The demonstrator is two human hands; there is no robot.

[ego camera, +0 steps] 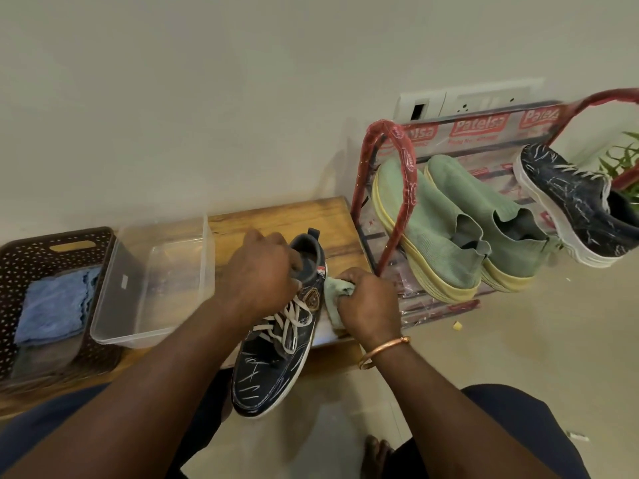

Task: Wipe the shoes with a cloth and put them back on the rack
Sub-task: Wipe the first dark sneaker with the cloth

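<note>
A dark blue sneaker (273, 368) with white scribble marks and pale laces lies across the front edge of a low wooden table (276, 219), toe toward me. My left hand (262, 274) grips its collar and tongue. My right hand (368, 305) holds a bunched pale green cloth (337, 292) against the shoe's right side near the heel. On the red-framed shoe rack (390, 188) to the right stand a pair of green slip-on shoes (460, 229) and the matching dark blue sneaker (581, 205).
A clear plastic tub (155, 281) sits on the table left of the shoe. Further left, a brown perforated basket (52, 250) holds a folded blue cloth (55, 305). A wall socket (466, 102) is behind the rack, a plant (626, 160) at far right. My knees and a foot are below.
</note>
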